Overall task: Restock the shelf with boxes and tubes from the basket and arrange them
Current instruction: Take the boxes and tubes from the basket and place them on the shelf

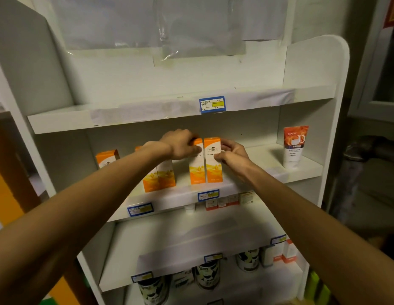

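Observation:
Two tall orange-and-white boxes stand upright side by side on the second shelf point(268, 172). My left hand point(180, 144) grips the top of the left box point(197, 166). My right hand point(231, 154) pinches the upper right side of the right box point(213, 164). Left of them stand more orange boxes: a pair point(159, 176) under my left forearm and a single one point(107, 158) near the shelf's left wall. A white-and-orange tube point(295, 146) stands upright at the right end of the same shelf. The basket is out of view.
The top shelf point(81, 119) carries a blue price tag point(212, 104) on its lip. Lower shelves hold small red-and-white boxes point(222, 202), black-and-white cans point(208, 276) and more boxes point(288, 252). A grey cabinet point(372, 84) stands to the right.

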A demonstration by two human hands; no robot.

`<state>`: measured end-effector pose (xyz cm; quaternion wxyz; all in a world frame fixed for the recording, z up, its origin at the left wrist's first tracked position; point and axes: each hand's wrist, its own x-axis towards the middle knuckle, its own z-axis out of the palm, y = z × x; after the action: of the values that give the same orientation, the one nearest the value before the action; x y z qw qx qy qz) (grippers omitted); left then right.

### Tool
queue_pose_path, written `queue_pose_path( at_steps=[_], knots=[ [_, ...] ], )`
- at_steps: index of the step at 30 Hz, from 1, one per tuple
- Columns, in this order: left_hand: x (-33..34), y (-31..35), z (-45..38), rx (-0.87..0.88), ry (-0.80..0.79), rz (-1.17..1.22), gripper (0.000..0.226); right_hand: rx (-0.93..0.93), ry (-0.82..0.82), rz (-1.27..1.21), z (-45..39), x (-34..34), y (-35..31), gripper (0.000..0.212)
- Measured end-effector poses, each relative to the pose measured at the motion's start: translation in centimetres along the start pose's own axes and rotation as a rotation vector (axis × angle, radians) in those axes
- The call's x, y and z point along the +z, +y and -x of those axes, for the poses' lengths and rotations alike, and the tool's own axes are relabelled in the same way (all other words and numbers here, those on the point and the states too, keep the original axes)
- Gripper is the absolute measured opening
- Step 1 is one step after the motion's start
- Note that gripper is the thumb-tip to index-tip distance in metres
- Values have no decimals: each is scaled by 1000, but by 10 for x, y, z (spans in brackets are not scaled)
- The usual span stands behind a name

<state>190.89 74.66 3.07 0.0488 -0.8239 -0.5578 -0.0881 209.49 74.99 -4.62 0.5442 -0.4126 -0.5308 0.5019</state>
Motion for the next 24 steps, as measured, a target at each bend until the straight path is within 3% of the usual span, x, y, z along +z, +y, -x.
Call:
queue_pose_path(
  at_steps=[3,6,11,17,24],
  knots=[
    [5,2,3,23,66,-116,44,-39,21,141,3,-1,0,65],
    [9,6,7,7,74,-181,71,-72,6,420,11,-2,0,64],
    [17,7,25,-21,137,-249,87,-119,20,1081,27,-8,2,79],
    [43,22,79,156,383,-238,80,-159,38,1267,73,-22,18,85],
    [116,47,144,411,335,-194,50,-276,57,1314,156,-43,84,78]
  ],
)
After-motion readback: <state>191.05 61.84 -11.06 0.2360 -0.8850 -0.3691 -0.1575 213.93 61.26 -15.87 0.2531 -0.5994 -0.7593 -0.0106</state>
